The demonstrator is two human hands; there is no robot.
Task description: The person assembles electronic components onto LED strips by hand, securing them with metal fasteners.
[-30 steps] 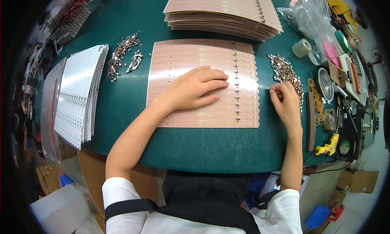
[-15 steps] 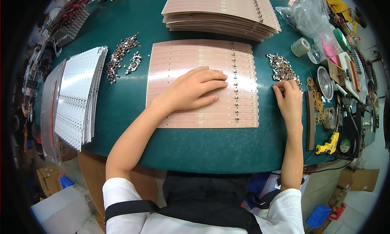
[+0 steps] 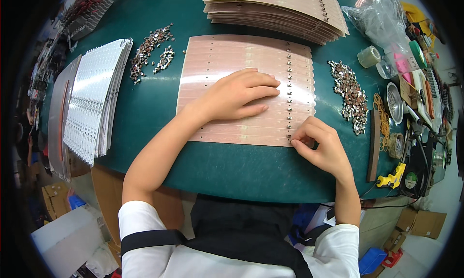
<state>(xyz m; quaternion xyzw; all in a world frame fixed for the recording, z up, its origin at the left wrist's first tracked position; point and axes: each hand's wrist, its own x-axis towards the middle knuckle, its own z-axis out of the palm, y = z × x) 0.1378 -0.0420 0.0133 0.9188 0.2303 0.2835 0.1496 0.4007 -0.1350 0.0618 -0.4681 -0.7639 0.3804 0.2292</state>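
Observation:
A pinkish, ribbed flat panel [image 3: 241, 134] lies on the green table in front of me. Small silvery metal pieces [image 3: 289, 93] stand in a column along its right side. My left hand [image 3: 240, 94] rests palm down on the panel's middle, its fingers stretched toward that column. At the panel's lower right corner, my right hand [image 3: 323, 143] pinches thumb and forefinger together by the bottom end of the column. Whatever sits between those fingertips is too small and covered to make out. To the right of the panel spreads a heap of similar metal pieces [image 3: 352, 95].
A tall stack of like panels [image 3: 270, 17] stands at the back. White perforated sheets [image 3: 94, 94] lean at left, near more loose metal pieces [image 3: 164, 59]. On the right are a dark bar [image 3: 373, 145], rubber bands [image 3: 380, 116], a metal bowl [image 3: 394, 103] and a yellow glue gun [image 3: 392, 176].
My right hand has come from the heap of metal pieces down and left to the panel's lower right corner. My left hand stays flat on the panel. The whole view has shifted slightly.

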